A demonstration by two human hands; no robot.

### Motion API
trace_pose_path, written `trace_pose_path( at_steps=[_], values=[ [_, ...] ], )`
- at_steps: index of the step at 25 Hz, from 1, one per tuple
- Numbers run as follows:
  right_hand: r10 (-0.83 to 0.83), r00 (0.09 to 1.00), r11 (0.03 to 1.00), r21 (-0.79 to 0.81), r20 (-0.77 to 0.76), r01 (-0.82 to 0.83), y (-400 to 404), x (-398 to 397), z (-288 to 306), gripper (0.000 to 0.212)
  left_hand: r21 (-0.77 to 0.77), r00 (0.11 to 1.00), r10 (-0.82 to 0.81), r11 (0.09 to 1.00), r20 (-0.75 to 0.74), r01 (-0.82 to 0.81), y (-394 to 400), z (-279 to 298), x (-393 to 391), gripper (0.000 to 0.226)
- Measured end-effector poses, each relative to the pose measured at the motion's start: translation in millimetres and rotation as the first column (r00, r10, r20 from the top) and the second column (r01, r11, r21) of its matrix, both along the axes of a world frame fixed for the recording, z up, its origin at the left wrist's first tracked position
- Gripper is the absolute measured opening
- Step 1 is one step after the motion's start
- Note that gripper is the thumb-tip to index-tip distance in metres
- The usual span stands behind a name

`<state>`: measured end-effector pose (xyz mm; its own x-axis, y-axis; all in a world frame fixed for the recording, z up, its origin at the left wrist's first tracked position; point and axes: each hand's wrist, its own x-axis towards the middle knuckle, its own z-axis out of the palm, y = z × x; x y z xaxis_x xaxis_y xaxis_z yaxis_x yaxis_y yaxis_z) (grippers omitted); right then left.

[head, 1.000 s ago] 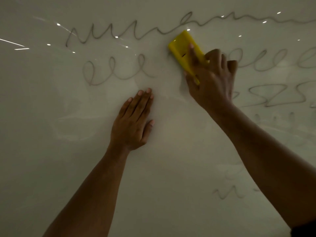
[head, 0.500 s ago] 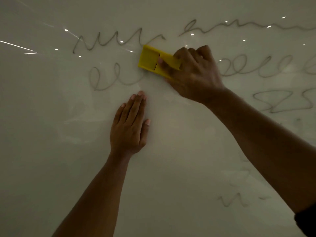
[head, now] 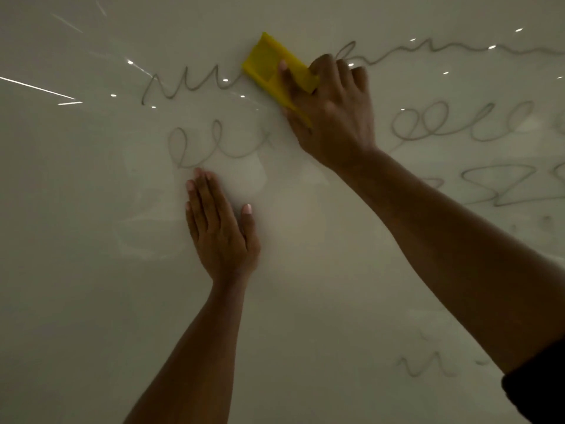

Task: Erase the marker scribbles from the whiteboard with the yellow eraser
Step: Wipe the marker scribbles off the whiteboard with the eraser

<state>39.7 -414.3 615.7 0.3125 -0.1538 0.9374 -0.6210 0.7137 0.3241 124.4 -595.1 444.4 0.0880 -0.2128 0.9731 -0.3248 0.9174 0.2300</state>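
The right hand [head: 333,117] grips the yellow eraser [head: 276,71] against the whiteboard [head: 91,301], in the gap of the top scribble [head: 189,85]. The left hand [head: 220,228] rests flat, fingers together. Most scribbles remain, including the loops [head: 214,145]; roughly the middle looks wiped.

- Dim overall; greyish-green cast, low contrast across whiteboard [head: 91,301].
- Glossy surface: small pinpoint light reflections [head: 225,80] scattered along top, plus bright streak glare [head: 36,87] at left edge.
- Streaks fan outward toward upper-left corner, stretched by wide-angle distortion.
- Yellow eraser [head: 269,68] the only saturated colour; edges soft, slight motion blur.
- Right hand [head: 333,117] blurred at knuckles & fingertips, dark, little skin detail.
- Left hand [head: 220,234] sharper; soft faint shadow beside it on board.
- Marker scribbles [head: 189,87] grey, fuzzy, lower-right ones near illegible.
- Pale smeary patches w/ brighter sheen around mid-board.
- Lower-right corner falls off to near black.
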Motion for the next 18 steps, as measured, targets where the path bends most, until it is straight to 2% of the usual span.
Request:
trace_pose_path(
  at_steps=[2, 3, 4, 7, 8, 10, 11, 12, 14, 15, 16, 18],
  values=[
    [0.003, 0.968, 0.973, 0.225, -0.25, 0.055, -11.7, 6.1, -5.4, 0.039, 0.142, 0.996, 0.011, 0.99, -0.088, 0.001, 4.8, 6.9, -3.1, 0.073],
    [-0.007, 0.934, 0.953, 0.281, -0.356, 0.114, -12.2, 4.5, -0.5, 0.038, 0.211, 0.991, 0.026, 0.978, -0.133, 0.002, 7.9, 11.0, -4.7, 0.074],
    [-0.013, 0.924, 0.958, 0.259, -0.382, 0.12, -12.0, 2.6, 5.7, 0.037, 0.265, 0.984, 0.047, 0.964, -0.17, 0.0, 11.0, 15.0, -6.3, 0.074],
    [0.015, 0.988, 0.999, 0.046, -0.151, -0.008, -27.9, 10.2, 6.5, 0.04, 0.336, 0.971, 0.096, 0.942, -0.22, -0.016, 17.7, 23.7, -10.1, 0.073],
    [0.025, 0.988, 0.997, 0.08, -0.153, -0.012, -38.6, 14.2, 1.3, 0.041, 0.341, 0.969, 0.1, 0.94, -0.224, -0.018, 18.6, 24.8, -10.6, 0.073],
    [0.035, 0.938, 0.946, 0.313, -0.346, 0.08, -44.9, 20.1, -1.6, 0.041, 0.336, 0.97, 0.095, 0.942, -0.225, -0.014, 17.9, 24.0, -11.2, 0.073],
    [0.041, 0.907, 0.931, 0.345, -0.419, 0.117, -42.1, 17.7, 6.6, 0.04, 0.334, 0.97, 0.094, 0.943, -0.225, -0.014, 16.9, 22.9, -11.7, 0.074],
    [0.034, 0.907, 0.947, 0.305, -0.419, 0.106, -39.0, 15.4, 15.3, 0.041, 0.334, 0.97, 0.097, 0.942, -0.223, -0.018, 15.6, 22.4, -12.4, 0.074],
    [0.023, 0.971, 0.986, 0.168, -0.239, 0.018, -43.5, 19.9, 22.4, 0.043, 0.343, 0.97, 0.116, 0.939, -0.212, -0.037, 13.9, 22.7, -13.3, 0.074],
    [0.014, 0.982, 0.988, 0.156, -0.188, 0.015, -53.1, 23.7, 21.1, 0.045, 0.342, 0.971, 0.129, 0.938, -0.203, -0.053, 13.8, 23.6, -13.5, 0.074],
    [0.006, 0.972, 0.973, 0.227, -0.235, 0.049, -62.1, 28.4, 16.1, 0.046, 0.336, 0.972, 0.139, 0.939, -0.191, -0.069, 13.7, 24.2, -13.6, 0.074],
    [0.048, 0.903, 0.885, 0.437, -0.427, 0.16, -65.4, 32.2, 11.4, 0.045, 0.313, 0.976, 0.141, 0.946, -0.165, -0.084, 12.1, 24.5, -13.2, 0.073]
  ],
)
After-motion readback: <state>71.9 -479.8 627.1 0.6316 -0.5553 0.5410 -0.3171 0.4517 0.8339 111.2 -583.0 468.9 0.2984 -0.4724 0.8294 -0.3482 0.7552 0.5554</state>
